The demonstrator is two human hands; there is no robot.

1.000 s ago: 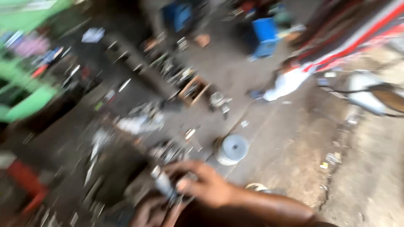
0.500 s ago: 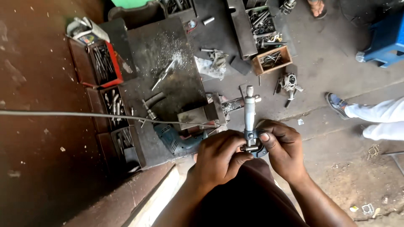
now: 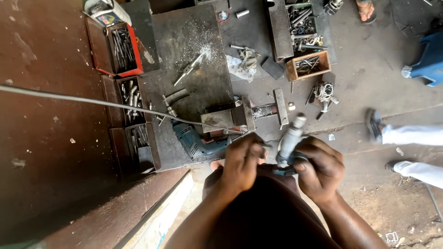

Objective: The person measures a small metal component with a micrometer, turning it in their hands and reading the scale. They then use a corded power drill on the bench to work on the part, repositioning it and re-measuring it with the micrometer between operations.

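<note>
My right hand (image 3: 319,168) is wrapped around the lower end of a grey metal cylindrical part (image 3: 290,136) that points up and away from me. My left hand (image 3: 241,160) is closed beside it, fingertips pinched at the part's base near a small piece I cannot make out. Both hands hover above my lap, over the concrete floor. Just beyond my left hand lie a teal electric drill (image 3: 196,139) and a bench vise (image 3: 230,117) on a dark metal plate (image 3: 194,60).
Red and dark trays of bolts and tools (image 3: 121,48) line the plate's left edge. A wooden box of parts (image 3: 308,66) and a small engine part (image 3: 324,93) lie further out. A thin rod (image 3: 92,102) crosses from the left. Another person's legs and shoes (image 3: 401,136) are at right.
The view has steadied from a blurred sweep onto the work area. The metal part has tilted from upright to leaning right, and my hands have shifted slightly apart on it.
</note>
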